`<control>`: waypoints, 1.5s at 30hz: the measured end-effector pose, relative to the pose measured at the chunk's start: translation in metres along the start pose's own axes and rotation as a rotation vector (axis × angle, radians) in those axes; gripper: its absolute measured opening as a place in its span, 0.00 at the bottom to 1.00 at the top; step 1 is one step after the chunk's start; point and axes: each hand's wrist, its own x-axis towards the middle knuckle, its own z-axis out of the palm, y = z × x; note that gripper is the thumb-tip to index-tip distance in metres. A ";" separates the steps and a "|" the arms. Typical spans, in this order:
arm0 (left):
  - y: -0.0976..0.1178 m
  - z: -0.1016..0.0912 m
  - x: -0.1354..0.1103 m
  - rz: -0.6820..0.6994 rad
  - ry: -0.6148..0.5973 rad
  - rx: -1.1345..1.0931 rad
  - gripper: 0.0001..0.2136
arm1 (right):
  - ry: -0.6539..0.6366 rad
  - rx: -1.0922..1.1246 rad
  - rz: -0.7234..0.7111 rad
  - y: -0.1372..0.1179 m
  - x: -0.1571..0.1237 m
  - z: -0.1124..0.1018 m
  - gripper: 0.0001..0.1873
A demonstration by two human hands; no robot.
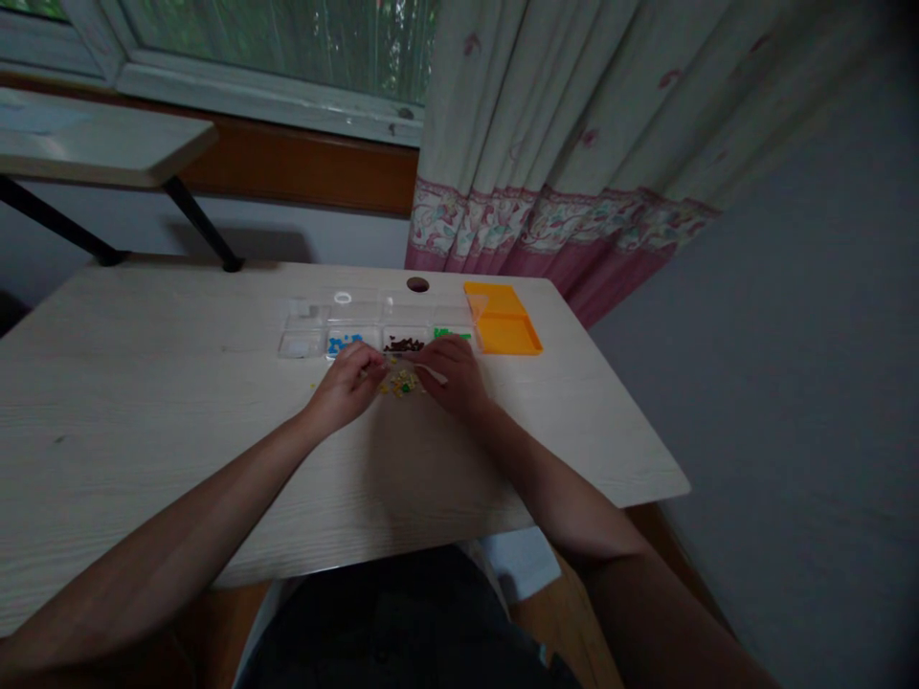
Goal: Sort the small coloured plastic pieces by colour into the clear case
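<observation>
Both my hands are over the table, in front of a clear plastic sorting box [302, 344]. My left hand [350, 385] has its thumb and fingers pinched together; what they hold, if anything, is too small to make out. Facing it from the right, my right hand [456, 375] is also closed, its fingertips close to the left ones and their contents unclear. Between and below the hands lies a loose pile of small yellowish pieces [402, 385] with a green one among them. Compartments of the box hold blue pieces [343, 343], dark brown pieces [406, 344] and green pieces [451, 334].
An orange open case [509, 335] lies right of the clear box, whose transparent lid [359, 308] stretches behind it. A round hole [417, 284] is near the table's back edge. At the left, a raised shelf [107, 144] stands on black legs. A curtain [517, 144] hangs behind.
</observation>
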 end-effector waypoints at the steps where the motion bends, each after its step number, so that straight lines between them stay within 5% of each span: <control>1: 0.001 0.001 0.000 -0.006 -0.006 -0.036 0.11 | -0.032 -0.001 -0.029 -0.006 0.000 0.001 0.12; 26: 0.005 0.000 0.000 0.006 -0.109 -0.194 0.12 | 0.076 0.049 -0.162 -0.020 -0.002 0.007 0.08; 33: 0.006 0.001 0.000 0.002 -0.119 -0.194 0.13 | 0.014 0.071 -0.111 -0.023 -0.003 0.007 0.07; 36: 0.004 0.001 -0.001 0.014 -0.110 -0.176 0.13 | 0.078 0.056 -0.026 -0.006 -0.002 0.003 0.07; 40: 0.002 0.002 -0.002 0.019 -0.088 -0.098 0.12 | 0.259 -0.106 0.273 0.038 -0.004 -0.006 0.10; 45: 0.001 0.002 -0.003 0.041 -0.100 -0.037 0.11 | 0.243 -0.258 0.496 0.064 -0.011 -0.008 0.11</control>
